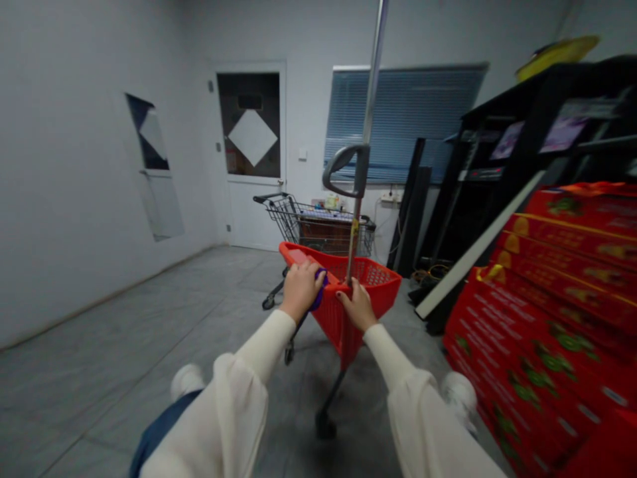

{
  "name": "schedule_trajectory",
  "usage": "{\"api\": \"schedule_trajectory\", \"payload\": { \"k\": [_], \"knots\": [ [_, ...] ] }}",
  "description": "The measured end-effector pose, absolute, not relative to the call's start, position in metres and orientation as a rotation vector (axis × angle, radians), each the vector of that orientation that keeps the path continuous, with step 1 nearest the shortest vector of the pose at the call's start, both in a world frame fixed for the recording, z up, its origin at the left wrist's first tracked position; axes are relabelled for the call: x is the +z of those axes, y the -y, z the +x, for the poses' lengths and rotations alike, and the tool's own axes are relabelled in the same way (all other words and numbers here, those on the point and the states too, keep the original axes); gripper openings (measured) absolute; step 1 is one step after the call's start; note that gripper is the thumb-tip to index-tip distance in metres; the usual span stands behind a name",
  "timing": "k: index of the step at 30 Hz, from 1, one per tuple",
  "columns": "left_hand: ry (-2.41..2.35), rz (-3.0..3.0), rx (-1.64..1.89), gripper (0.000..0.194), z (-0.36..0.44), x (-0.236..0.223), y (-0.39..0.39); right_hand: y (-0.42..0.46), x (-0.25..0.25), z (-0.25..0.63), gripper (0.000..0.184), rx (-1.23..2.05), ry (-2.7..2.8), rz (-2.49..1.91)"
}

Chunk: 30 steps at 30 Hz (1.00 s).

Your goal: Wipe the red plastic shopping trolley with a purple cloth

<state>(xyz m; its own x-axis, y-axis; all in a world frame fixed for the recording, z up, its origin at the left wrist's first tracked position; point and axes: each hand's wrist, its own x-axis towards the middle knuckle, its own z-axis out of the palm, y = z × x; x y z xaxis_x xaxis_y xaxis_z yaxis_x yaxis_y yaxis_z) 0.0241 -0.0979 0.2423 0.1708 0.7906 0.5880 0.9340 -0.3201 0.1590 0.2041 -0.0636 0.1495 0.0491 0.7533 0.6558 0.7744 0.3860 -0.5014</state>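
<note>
A red plastic shopping cart [331, 325] stands in front of me, on dark legs with wheels. My left hand [299, 285] is closed over its near left rim, with a small purple thing [319, 290] under the palm; its kind is hard to make out. My right hand [359, 305] grips the cart's near rim, thumb on the near side, fingers partly hidden behind it. Right by these fingers a tall metal pole [369, 99] rises from the cart. It carries a grey loop handle [347, 171] partway up.
A dark wire shopping cart [283, 222] loaded with things stands behind. Stacked red boxes [542, 345] and a black shelf [527, 106] line the right side, with a white board [478, 245] leaning there. A white door [251, 212] is at the back. Grey floor [129, 345] stretches left.
</note>
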Motion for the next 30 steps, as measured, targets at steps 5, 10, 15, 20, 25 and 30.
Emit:
{"api": "schedule_trajectory", "payload": {
  "k": [5,10,15,20,25,30],
  "knots": [
    [1.729,-2.149,-0.779,0.033,0.009,0.248,0.103,0.074,0.152,0.184,0.047,-0.126,1.715,-1.430],
    [1.727,-2.192,-0.703,0.032,0.000,0.259,0.103,0.074,0.156,0.197,0.036,-0.070,1.994,-1.368],
    [1.764,-1.945,-0.861,0.031,0.014,0.232,0.106,0.077,0.154,0.189,0.042,-0.082,1.997,-1.433],
    [1.349,-2.005,-1.004,0.027,0.026,0.184,0.116,0.085,0.156,0.180,0.047,-0.093,2.010,-1.458],
    [1.388,-1.791,-1.371,0.027,0.022,0.183,0.104,0.092,0.158,0.182,0.050,-0.058,2.129,-1.413],
    [1.521,-1.548,-1.579,0.042,0.042,0.139,0.107,0.102,0.164,0.170,0.055,-0.039,2.153,-1.394]
  ]
}}
